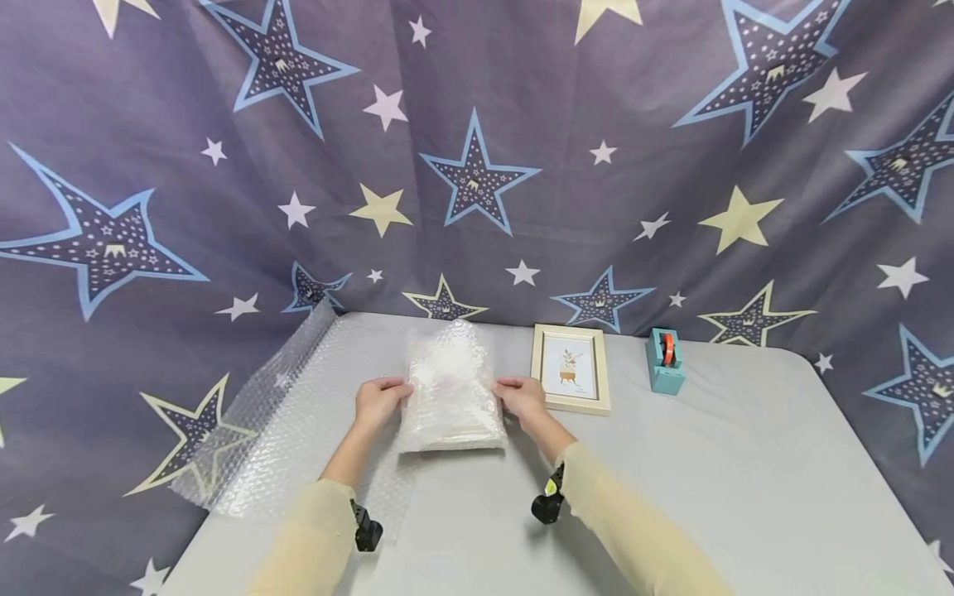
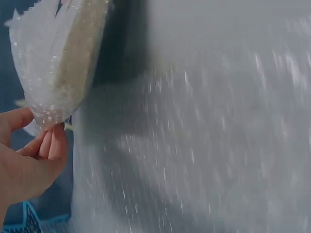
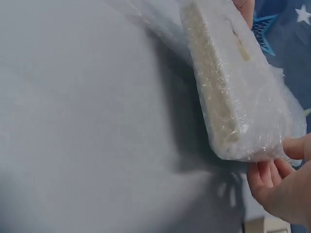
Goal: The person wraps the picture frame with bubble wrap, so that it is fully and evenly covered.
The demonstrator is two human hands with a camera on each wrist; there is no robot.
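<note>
- One wrapped package [image 1: 450,381] sits between 6 and 7 o'clock from the centre of my head view, above the grey table [image 1: 730,480]. I see clear bubble wrap over it, with a tan edge showing through in both wrist views.
- Left hand [image 1: 378,401]: located at the package's 9 o'clock side. I read a narrow grip: thumb and fingers pinch the gathered wrap at the package's edge.
- Right hand [image 1: 523,396]: located at the package's 3 o'clock side. I read a narrow grip here also: the thumb lies on the face, the fingers are underneath, and the wrapped edge is held between them.
- Package attitude: a shadow falls below its 6 o'clock edge. I cannot tell whether its 12 o'clock edge touches the table.
- Bubble wrap sheet [image 1: 298,430]: spread at 8 to 9 o'clock from the package, with its outer margin extending past the table edge. I cannot tell whether it joins the package.
- Picture frame [image 1: 571,370]: lies near the right hand, at its 2 o'clock, and displays a print of a potted plant.
- Tape dispenser [image 1: 667,377]: teal, with a red-orange roll, at 3 o'clock from the picture frame and apart from it.
- Curtain [image 1: 537,99]: star-patterned, behind the table at 12 o'clock.
</note>
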